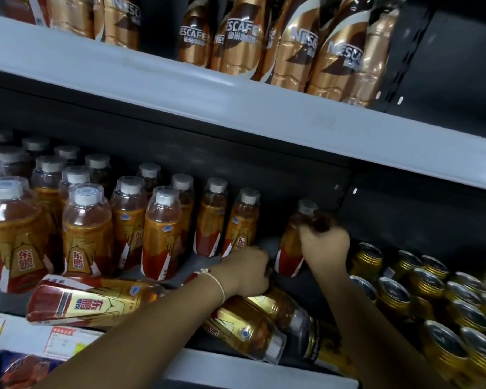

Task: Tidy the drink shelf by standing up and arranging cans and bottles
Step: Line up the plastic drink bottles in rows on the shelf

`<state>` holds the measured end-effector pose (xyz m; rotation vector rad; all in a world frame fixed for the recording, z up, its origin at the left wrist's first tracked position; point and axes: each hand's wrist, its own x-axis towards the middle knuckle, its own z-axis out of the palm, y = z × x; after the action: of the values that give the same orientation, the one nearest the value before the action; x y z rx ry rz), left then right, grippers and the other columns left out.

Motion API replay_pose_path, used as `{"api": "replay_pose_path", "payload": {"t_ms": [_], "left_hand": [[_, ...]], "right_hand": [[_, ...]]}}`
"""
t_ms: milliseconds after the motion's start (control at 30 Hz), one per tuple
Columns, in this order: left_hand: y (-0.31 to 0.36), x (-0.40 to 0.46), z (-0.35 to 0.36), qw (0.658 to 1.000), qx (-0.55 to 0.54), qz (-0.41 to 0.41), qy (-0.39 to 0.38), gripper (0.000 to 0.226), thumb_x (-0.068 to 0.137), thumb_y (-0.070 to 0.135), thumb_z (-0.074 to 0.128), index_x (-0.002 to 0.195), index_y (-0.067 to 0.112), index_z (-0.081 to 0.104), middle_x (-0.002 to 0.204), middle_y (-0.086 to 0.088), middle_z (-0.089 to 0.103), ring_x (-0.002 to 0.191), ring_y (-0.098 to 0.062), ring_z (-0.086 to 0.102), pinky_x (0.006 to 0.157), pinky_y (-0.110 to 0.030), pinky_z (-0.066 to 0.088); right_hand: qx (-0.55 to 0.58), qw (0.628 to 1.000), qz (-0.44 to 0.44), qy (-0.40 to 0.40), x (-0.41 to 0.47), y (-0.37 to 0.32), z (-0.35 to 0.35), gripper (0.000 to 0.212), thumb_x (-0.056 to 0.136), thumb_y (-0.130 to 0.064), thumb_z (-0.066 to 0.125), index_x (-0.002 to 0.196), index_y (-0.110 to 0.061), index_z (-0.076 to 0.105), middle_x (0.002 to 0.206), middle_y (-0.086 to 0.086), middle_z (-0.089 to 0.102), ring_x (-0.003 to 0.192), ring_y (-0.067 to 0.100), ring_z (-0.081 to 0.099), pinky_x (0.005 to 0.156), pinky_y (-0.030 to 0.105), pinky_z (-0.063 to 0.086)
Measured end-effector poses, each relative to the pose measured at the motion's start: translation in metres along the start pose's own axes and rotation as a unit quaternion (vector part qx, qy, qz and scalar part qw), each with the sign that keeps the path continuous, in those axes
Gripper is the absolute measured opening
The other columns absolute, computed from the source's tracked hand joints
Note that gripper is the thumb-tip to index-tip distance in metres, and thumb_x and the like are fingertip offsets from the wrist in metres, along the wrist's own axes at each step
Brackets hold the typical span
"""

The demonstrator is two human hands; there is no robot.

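On the left of the middle shelf, upright bottles stand in rows, and one fallen bottle lies at the front edge. The left hand reaches down, fingers curled around another lying bottle. The right hand grips an upright bottle by its shoulder. I think it should be pushed straight back, beside the row, without knocking the cans on the right.

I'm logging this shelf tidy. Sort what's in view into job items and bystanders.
Job:
- upright bottle gripped by right hand
- fallen bottles, one under left hand
- gold cans

Bystanders:
- Nescafe bottles on the shelf above
- price tags
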<state>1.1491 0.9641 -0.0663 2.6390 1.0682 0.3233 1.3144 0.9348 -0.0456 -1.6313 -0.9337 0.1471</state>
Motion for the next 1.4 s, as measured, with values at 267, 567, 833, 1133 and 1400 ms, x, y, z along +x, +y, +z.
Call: {"api": "replay_pose_path", "payload": {"t_ms": [267, 567, 833, 1133, 1400], "left_hand": [[0.017, 0.012, 0.032, 1.000, 0.018, 0.001, 0.020, 0.049, 0.097, 0.034, 0.040, 0.138, 0.007, 0.044, 0.142, -0.015, 0.044, 0.127, -0.029, 0.047, 0.106, -0.038, 0.040], [0.023, 0.005, 0.030, 0.991, 0.085, -0.057, 0.087, 0.038, 0.092, 0.038, 0.042, 0.101, 0.009, 0.064, 0.107, -0.013, 0.064, 0.098, -0.028, 0.060, 0.084, -0.034, 0.045], [0.020, 0.008, 0.030, 0.992, 0.100, -0.049, 0.053, 0.046, 0.096, 0.040, 0.034, 0.119, 0.009, 0.059, 0.124, -0.014, 0.056, 0.112, -0.028, 0.053, 0.092, -0.039, 0.044], [0.017, 0.014, 0.032, 0.994, 0.098, -0.056, 0.000, 0.056, 0.097, 0.042, 0.031, 0.142, 0.008, 0.041, 0.148, -0.016, 0.039, 0.136, -0.030, 0.037, 0.104, -0.043, 0.037], [0.014, 0.013, 0.030, 0.997, 0.056, -0.051, 0.012, 0.048, 0.093, 0.040, 0.038, 0.132, 0.014, 0.049, 0.139, -0.010, 0.048, 0.122, -0.029, 0.050, 0.093, -0.040, 0.045]], "right_hand": [[-0.045, 0.981, 0.151, -0.110, 0.008, 0.041, 0.007, 0.049, 0.080, -0.019, 0.081, 0.121, -0.018, 0.055, 0.114, 0.004, 0.067, 0.105, 0.024, 0.063, 0.091, 0.040, 0.055], [-0.012, 0.978, 0.133, -0.161, 0.011, 0.055, 0.018, 0.030, 0.082, -0.025, 0.084, 0.100, -0.028, 0.061, 0.080, -0.013, 0.072, 0.075, 0.009, 0.072, 0.072, 0.031, 0.058], [-0.013, 0.967, 0.091, -0.236, 0.004, 0.057, 0.026, 0.039, 0.099, -0.018, 0.062, 0.138, -0.017, 0.059, 0.132, 0.006, 0.066, 0.122, 0.024, 0.062, 0.106, 0.050, 0.049], [0.014, 0.953, 0.081, -0.292, 0.002, 0.051, 0.029, 0.038, 0.102, 0.001, 0.047, 0.109, -0.034, 0.062, 0.108, -0.018, 0.063, 0.104, 0.000, 0.061, 0.094, 0.024, 0.051], [-0.009, 0.952, 0.063, -0.300, 0.001, 0.049, 0.030, 0.040, 0.095, 0.007, 0.044, 0.116, -0.020, 0.065, 0.099, -0.011, 0.067, 0.093, -0.001, 0.062, 0.077, 0.010, 0.046]]}}
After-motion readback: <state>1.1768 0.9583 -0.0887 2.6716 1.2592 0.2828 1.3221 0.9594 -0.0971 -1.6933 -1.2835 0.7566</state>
